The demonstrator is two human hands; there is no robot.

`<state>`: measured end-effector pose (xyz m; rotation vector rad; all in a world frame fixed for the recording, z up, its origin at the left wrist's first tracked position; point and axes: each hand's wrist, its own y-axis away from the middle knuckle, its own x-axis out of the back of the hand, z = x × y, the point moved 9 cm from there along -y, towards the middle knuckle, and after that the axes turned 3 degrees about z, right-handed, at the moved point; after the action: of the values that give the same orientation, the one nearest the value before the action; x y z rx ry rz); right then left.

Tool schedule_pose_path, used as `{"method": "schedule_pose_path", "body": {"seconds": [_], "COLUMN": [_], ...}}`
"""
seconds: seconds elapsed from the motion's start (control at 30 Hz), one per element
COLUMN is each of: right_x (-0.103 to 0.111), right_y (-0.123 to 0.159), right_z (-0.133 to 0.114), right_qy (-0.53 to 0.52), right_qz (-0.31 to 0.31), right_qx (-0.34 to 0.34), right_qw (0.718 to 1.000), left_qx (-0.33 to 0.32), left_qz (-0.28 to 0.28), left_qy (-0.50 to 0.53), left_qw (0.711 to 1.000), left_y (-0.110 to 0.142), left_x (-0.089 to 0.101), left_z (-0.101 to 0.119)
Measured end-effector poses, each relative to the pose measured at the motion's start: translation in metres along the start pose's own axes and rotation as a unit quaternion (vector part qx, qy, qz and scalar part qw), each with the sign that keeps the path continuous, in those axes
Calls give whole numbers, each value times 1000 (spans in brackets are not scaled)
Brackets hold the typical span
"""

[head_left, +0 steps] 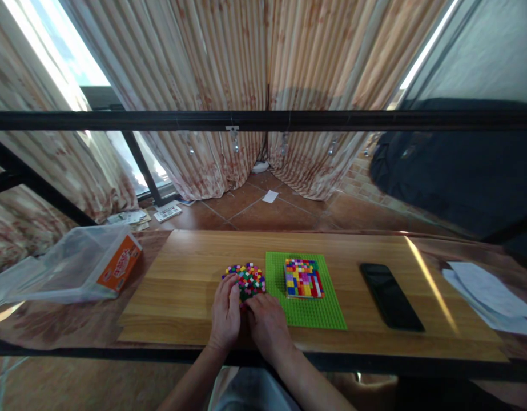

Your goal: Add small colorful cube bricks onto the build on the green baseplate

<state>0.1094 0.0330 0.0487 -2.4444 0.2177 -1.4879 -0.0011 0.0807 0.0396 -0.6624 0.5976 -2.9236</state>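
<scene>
A heap of small multicoloured toy bricks [252, 277] lies on the wooden board. At its near left edge rests my left hand [226, 314], its fingers stretched forward and touching the bricks. My right hand [269, 324] is at the near side of the heap, fingers bent and drawn together; whatever is between the fingertips is too small and hidden to make out. Just right of the heap lies a green studded baseplate [314, 314]. On it stands a square block built from coloured bricks [304, 279], with red, yellow, blue and purple pieces on top.
A black phone [390, 297] lies right of the baseplate, and white papers [494, 297] sit at the far right. To the left is a clear plastic bin [83, 262] with an orange label. A black metal rail [263, 120] crosses beyond the wooden board [181, 274], before the curtains.
</scene>
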Motion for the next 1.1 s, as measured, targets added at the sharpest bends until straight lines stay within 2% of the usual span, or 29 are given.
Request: {"method": "schedule_pose_path", "body": {"seconds": [0.2, 0.37, 0.5, 0.6, 0.7, 0.87, 1.1], "right_x": [5, 33, 69, 94, 108, 111, 101], "right_y": [2, 5, 6, 7, 9, 10, 5], "right_z": [3, 18, 46, 78, 112, 149, 162], "right_qy": [-39, -115, -168, -172, -165, -127, -114], "right_qz": [13, 87, 146, 183, 205, 230, 236], "right_qx": [-8, -20, -50, -101, -157, -209, -225], "right_qw": [999, 989, 974, 963, 952, 942, 938], "left_qx": [-9, -24, -27, -30, -28, -32, -33], "left_qz": [-2, -7, -8, -4, -5, -7, -11], "left_qy": [-14, -33, -43, -46, -47, -53, -55], "left_qw": [1000, 999, 999, 998, 999, 998, 998], "left_y": [1, 0, 0, 0, 0, 0, 0], "left_x": [-2, -3, -3, -3, -4, -5, -5], "left_z": [-1, 2, 4, 4, 2, 2, 4]}}
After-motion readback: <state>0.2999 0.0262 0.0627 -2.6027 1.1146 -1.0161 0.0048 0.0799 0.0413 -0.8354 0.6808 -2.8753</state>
